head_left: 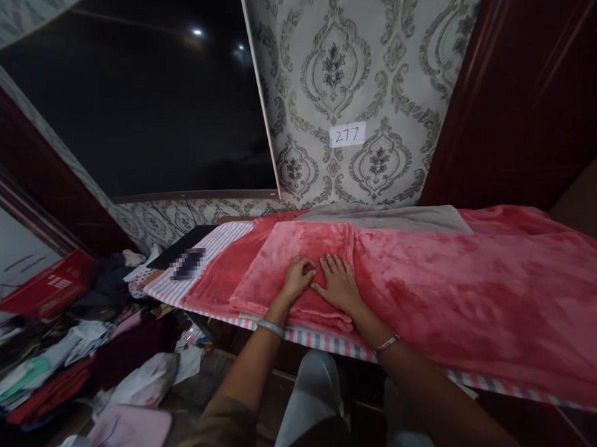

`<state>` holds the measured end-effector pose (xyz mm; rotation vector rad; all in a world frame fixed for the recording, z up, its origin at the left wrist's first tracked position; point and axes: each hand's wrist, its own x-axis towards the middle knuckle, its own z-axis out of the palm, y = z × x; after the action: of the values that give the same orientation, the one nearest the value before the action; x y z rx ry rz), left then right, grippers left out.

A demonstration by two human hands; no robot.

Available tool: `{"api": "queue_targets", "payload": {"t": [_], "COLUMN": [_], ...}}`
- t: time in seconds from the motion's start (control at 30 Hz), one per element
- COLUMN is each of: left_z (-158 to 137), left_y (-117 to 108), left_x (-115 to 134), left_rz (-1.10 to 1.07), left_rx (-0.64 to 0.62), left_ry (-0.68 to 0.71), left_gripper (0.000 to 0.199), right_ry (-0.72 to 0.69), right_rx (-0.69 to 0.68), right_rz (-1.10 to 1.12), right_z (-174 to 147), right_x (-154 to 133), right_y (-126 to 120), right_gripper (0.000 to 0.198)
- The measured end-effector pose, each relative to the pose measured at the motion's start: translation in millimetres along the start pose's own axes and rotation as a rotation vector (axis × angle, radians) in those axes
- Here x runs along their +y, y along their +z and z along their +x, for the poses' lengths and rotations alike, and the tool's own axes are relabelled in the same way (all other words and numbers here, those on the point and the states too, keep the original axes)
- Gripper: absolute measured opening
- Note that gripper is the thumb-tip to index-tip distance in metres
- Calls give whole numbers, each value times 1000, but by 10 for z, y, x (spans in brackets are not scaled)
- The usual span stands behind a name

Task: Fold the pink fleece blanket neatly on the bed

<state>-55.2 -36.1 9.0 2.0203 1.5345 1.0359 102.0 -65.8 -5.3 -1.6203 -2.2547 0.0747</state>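
Note:
A folded pink plush blanket [271,265] lies in front of me, its layers stacked on a larger spread of the same red-pink fabric. My right hand [338,285] rests flat on the folded part near its right edge, fingers spread. Just beside it, my left hand [299,278] touches the same blanket with the fingers curled towards the thumb; whether it pinches any fabric I cannot make out. The spread-out pink fabric [482,287] stretches away to the right. Behind the folded part lies a grey cloth [388,215].
A striped cloth [220,247] covers the tabletop under the blanket, with a blurred dark item [189,264] on it. A large television [162,97] hangs behind at left. Piled clothes [85,355] and a red box [51,286] fill the floor at left.

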Motion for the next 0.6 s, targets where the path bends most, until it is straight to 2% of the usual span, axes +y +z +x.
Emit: {"api": "queue_targets", "payload": {"t": [0.33, 0.6], "left_z": [113, 104], "left_y": [4, 79], "left_x": [146, 115], "left_rz": [211, 181], "left_rx": [-99, -15], "left_ry": [-43, -163], "left_gripper": [12, 10], "right_ry": [6, 0], "right_rx": [17, 40], "right_rz": [11, 4], "right_z": [-5, -7], "right_x": [-12, -9], "right_y": [10, 18], "right_gripper": [76, 74]}}
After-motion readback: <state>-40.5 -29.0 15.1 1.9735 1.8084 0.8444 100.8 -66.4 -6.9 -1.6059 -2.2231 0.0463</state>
